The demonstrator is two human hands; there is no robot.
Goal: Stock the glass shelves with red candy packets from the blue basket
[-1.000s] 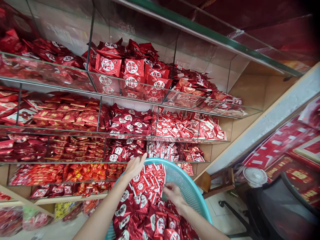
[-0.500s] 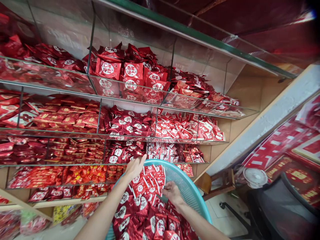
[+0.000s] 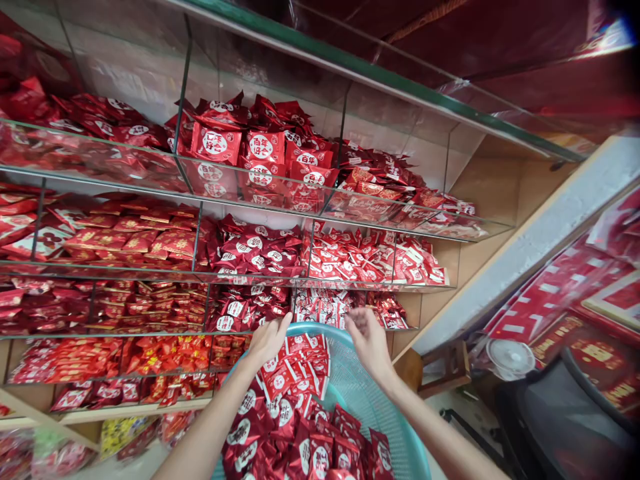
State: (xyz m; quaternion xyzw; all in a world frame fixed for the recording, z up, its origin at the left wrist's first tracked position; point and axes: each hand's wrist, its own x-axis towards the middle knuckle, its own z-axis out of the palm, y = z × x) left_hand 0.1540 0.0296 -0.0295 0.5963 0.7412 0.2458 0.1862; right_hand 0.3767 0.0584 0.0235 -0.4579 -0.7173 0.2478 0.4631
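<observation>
A turquoise plastic basket [image 3: 423, 443] stands below the shelves. My left hand [image 3: 267, 339] is closed on its far left rim, thumb pointing up. Inside lie small bright red-and-white packets [image 3: 297, 367] at the back and dark red packets with white ovals [image 3: 300, 440] in front. My right hand [image 3: 369, 337] is raised over the basket's far right rim, close to the lower shelf, with fingers apart and slightly bent and nothing seen in them. Just beyond it are red-and-white packets [image 3: 320, 307] and darker red packets [image 3: 393, 310] in shelf compartments.
Glass-fronted shelves [image 3: 280, 277] hold many red packets in divided compartments. A green-edged glass sheet [image 3: 350, 70] juts out above. On the right are a wooden stool [image 3: 447, 370], a black chair [image 3: 560, 413] and a clear round container [image 3: 510, 359]. Bagged goods [image 3: 125, 433] lie at lower left.
My right hand has left the packets in the basket and moved up and right toward the lower shelf. My left hand has stayed on the rim.
</observation>
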